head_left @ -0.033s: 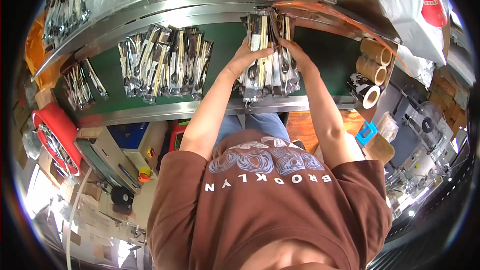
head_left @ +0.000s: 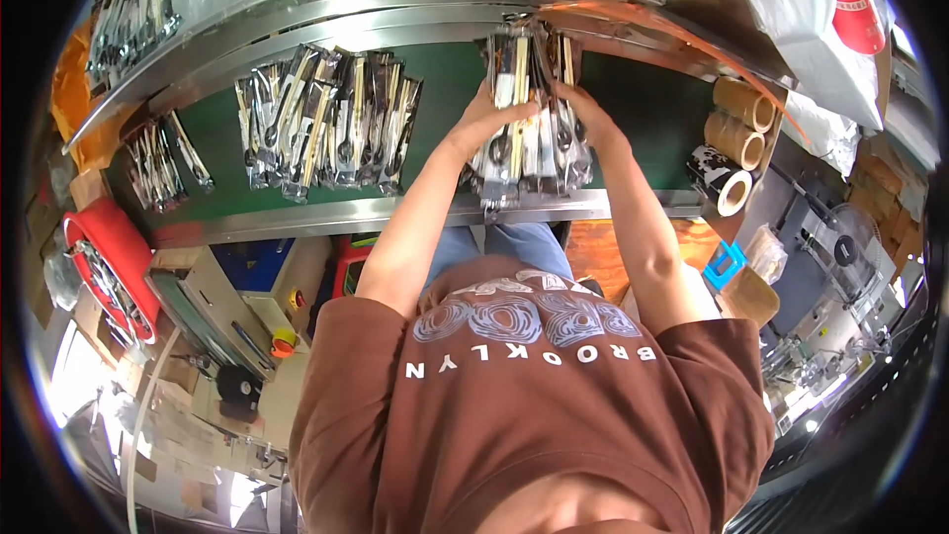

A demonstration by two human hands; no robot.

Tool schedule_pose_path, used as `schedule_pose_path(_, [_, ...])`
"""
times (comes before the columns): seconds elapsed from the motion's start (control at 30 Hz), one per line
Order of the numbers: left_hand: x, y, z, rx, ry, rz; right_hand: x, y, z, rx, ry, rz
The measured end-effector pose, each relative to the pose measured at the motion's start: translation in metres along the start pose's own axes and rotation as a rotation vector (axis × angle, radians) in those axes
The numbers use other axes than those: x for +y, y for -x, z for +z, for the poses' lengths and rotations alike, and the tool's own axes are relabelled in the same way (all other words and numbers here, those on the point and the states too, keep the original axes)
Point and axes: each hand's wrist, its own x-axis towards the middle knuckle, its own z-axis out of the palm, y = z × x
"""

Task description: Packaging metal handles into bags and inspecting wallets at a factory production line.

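A bundle of wrapped cutlery packs (head_left: 516,143) lies on the green work surface (head_left: 643,99) in front of me. Clear plastic shows pale chopsticks, dark spoons and white paper inside. My left hand (head_left: 486,119) clasps the bundle's left side, its thumb laid across the top. From the right, my right hand (head_left: 590,117) presses against the same bundle, with its thumb near the middle. The undersides of the packs and some fingertips are hidden. Left of my hands lies a wide overlapping row of similar packs (head_left: 326,124).
Farther left lies a smaller group of packs (head_left: 155,168). Brown tape rolls (head_left: 743,104) line the right end. A metal rail (head_left: 366,221) edges the near side. A red basin (head_left: 133,257) stands at the left, and a fan (head_left: 845,247) at the right.
The bundle between my hands has shifted very slightly toward me. My hands have hardly moved, and the other packs lie as before.
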Motion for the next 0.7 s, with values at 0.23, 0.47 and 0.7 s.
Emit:
schedule_pose_path(0.23, [-0.080,0.104,0.021,0.258,0.076,0.010,0.119,0.038,0.006,-0.182,0.030,0.017])
schedule_pose_path(0.47, [-0.091,0.091,0.020,0.314,0.039,0.024,0.133,0.013,-0.005,-0.202,-0.235,0.155])
schedule_pose_path(0.7, [0.016,0.004,-0.024,0.082,-0.115,0.150,-0.013,-0.008,0.035,-0.237,-0.251,-0.103])
